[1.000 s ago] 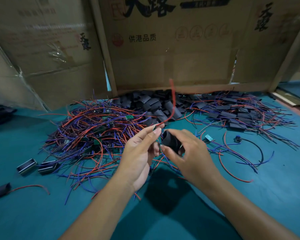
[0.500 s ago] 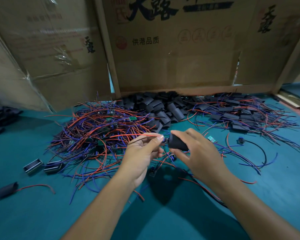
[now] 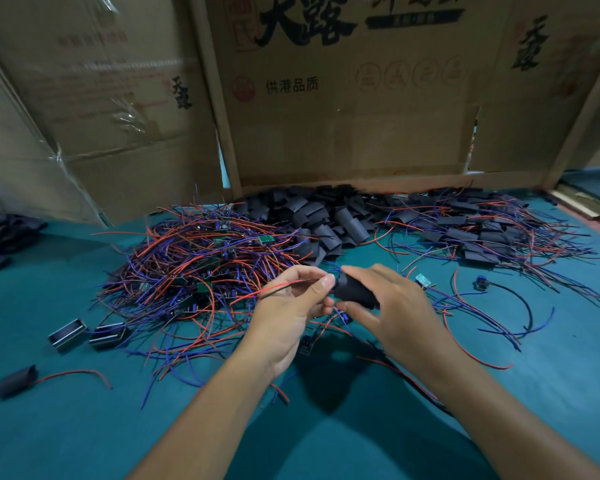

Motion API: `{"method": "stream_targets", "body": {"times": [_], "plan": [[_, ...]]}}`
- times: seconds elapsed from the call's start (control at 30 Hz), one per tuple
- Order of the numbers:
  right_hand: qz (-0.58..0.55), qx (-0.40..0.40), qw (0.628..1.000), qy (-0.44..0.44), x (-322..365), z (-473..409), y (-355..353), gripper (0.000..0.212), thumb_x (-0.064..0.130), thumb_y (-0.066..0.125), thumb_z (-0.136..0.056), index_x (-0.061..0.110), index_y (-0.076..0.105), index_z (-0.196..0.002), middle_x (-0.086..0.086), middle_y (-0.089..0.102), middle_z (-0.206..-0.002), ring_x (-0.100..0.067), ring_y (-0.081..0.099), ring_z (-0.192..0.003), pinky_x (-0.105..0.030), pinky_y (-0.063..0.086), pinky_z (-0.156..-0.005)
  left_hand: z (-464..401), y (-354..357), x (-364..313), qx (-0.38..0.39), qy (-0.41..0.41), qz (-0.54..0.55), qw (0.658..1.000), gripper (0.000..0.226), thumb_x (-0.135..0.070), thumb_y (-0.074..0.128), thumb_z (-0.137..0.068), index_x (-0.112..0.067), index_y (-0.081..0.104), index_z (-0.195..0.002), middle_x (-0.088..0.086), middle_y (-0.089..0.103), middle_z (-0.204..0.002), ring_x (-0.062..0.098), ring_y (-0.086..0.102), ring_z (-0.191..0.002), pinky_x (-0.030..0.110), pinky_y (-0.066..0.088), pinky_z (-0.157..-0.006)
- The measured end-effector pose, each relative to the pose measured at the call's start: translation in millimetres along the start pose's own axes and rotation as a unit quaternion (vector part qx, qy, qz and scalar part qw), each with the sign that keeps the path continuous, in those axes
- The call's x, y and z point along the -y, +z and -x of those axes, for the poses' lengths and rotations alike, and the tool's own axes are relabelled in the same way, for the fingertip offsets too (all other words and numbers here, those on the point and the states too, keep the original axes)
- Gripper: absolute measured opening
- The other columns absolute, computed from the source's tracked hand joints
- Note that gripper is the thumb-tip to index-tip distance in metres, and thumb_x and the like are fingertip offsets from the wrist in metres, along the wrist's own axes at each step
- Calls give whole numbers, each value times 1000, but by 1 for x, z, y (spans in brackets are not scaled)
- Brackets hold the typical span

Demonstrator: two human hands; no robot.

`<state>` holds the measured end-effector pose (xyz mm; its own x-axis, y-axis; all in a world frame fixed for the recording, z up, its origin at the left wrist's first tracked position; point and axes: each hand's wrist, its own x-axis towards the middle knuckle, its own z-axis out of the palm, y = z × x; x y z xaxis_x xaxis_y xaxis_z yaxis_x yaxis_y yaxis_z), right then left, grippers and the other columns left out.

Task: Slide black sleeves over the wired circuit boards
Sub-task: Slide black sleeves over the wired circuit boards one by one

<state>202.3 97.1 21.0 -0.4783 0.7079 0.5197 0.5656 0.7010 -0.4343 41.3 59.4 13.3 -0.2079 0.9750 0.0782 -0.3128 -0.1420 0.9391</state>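
Since half a second ago the red lead has gone from rising loosely above the hands to lying low and running out to the left, and the two hands have drawn close together over the green table [image 3: 84, 427]. Now the right hand [image 3: 392, 313] curls its thumb and fingers round a black sleeve [image 3: 355, 292], held roughly level with its open end facing the other hand, which seems the natural way to present the mouth for feeding. Meeting it, the left hand [image 3: 291, 310] pinches the red and black wires [image 3: 284, 286] right at that mouth, fingertips touching the sleeve's end; the circuit board itself cannot be seen and is probably already inside or hidden behind the fingers. Gripping so near the opening likely keeps the thin leads from buckling as the sleeve is pushed along. Supplies sit in reach: a tangle of unsleeved wired boards [image 3: 194, 268] to the left, a heap of loose sleeves [image 3: 319, 220] against the cardboard wall [image 3: 343, 133], and what appear to be finished pieces [image 3: 482, 233] to the right, so parts pass left to right across the work
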Motion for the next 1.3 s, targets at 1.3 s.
{"method": "stream_targets", "body": {"times": [1.3], "plan": [[108, 60, 992, -41, 5, -2, -21, 31, 27, 60, -95, 8, 63, -120, -9, 67, -105, -32, 63, -94, -36, 40, -74, 4, 12, 7, 4, -13, 21, 1000, 15, -31, 75, -80, -15, 73, -77, 2, 58, -65, 12, 47, -54, 20, 38, -51]]}}
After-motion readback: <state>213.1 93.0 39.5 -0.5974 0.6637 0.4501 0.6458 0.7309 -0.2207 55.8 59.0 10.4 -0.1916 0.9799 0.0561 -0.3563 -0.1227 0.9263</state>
